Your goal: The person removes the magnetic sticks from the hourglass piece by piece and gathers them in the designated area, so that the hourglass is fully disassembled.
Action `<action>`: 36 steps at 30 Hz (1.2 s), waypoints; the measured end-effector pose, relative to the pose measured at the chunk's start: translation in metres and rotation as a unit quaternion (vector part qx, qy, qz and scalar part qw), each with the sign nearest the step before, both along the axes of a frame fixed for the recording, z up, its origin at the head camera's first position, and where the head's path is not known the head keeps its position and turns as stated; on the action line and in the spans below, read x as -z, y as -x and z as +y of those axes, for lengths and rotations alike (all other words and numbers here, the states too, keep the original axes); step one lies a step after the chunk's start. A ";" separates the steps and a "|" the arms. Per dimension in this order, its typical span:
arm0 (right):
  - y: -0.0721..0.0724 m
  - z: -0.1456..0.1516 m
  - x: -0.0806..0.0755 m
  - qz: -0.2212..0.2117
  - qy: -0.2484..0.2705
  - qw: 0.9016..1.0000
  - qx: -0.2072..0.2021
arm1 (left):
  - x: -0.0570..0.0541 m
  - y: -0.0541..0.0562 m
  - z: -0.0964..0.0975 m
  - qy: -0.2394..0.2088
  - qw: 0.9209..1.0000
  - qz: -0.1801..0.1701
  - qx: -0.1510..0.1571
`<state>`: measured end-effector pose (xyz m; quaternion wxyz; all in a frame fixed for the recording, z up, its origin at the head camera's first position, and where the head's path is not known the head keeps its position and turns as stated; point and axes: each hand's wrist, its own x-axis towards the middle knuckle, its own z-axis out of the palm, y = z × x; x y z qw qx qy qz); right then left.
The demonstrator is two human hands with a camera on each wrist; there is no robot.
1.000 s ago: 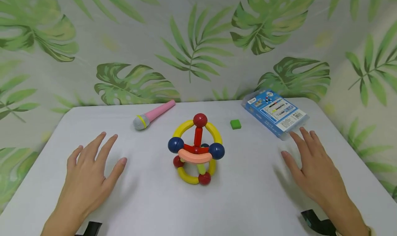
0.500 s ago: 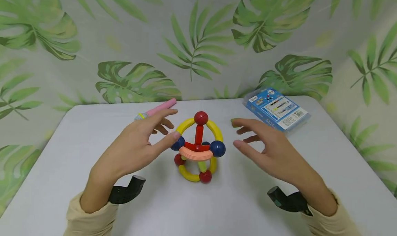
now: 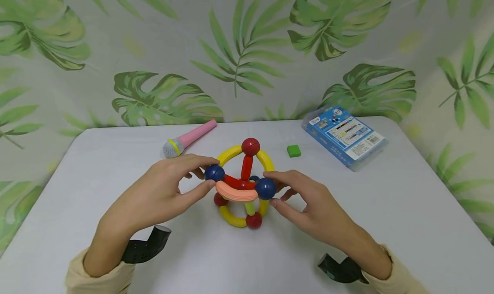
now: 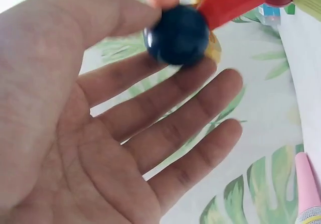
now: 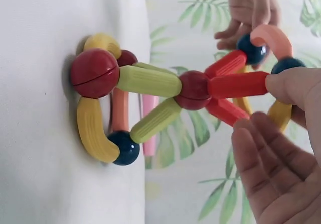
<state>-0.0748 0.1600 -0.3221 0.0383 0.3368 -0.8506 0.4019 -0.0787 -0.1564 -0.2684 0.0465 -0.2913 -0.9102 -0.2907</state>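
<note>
Between both hands [image 3: 152,195] [image 3: 316,208], a ball-and-rod toy [image 3: 245,185], blue balls [image 3: 265,189] at their fingertips.

Blocked at the middle of the counter [image 3: 239,264] by the ball-and-stick toy [image 3: 245,185], barred on its left by the left hand [image 3: 154,191], pinching one blue ball [image 3: 214,173], and on its right by the right hand [image 3: 314,204], pinching another. Narrow through the toy's own frame, between splayed red sticks [image 3: 247,168] and yellow-green sticks [image 5: 150,81]. Passable on the near side, along the counter between the forearms [image 3: 104,244], though cut into by the left wrist camera [image 3: 146,246] and the right wrist camera [image 3: 341,270]. Passable behind the toy, between the pink microphone [image 3: 189,138] and the small green block [image 3: 293,151], then walled off by the leaf-print backdrop [image 3: 162,36]. Narrower between green block and blue box [image 3: 345,137]. Broad outside both forearms.
</note>
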 end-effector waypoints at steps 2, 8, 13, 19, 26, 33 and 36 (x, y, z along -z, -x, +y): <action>-0.002 -0.001 0.000 0.014 -0.001 1.000 -0.004 | 0.002 0.002 -0.001 -0.005 1.000 0.002 -0.002; -0.004 -0.005 0.000 0.085 0.013 0.996 0.021 | 0.005 0.008 0.005 -0.039 0.999 -0.002 0.007; -0.001 -0.008 0.003 0.100 0.022 0.994 0.044 | 0.007 0.009 0.008 -0.052 0.999 -0.012 0.006; -0.002 -0.010 0.004 0.083 0.037 0.995 0.039 | 0.010 0.010 0.010 -0.054 0.999 -0.005 0.002; -0.002 -0.009 0.004 0.082 0.038 0.995 0.039 | 0.011 0.011 0.011 -0.059 0.998 -0.004 0.002; -0.003 -0.007 0.004 0.090 0.033 0.995 0.036 | 0.012 0.011 0.012 -0.061 0.998 -0.005 -0.003; -0.003 -0.006 0.004 0.092 0.026 0.995 0.035 | 0.013 0.011 0.013 -0.061 0.998 -0.008 -0.003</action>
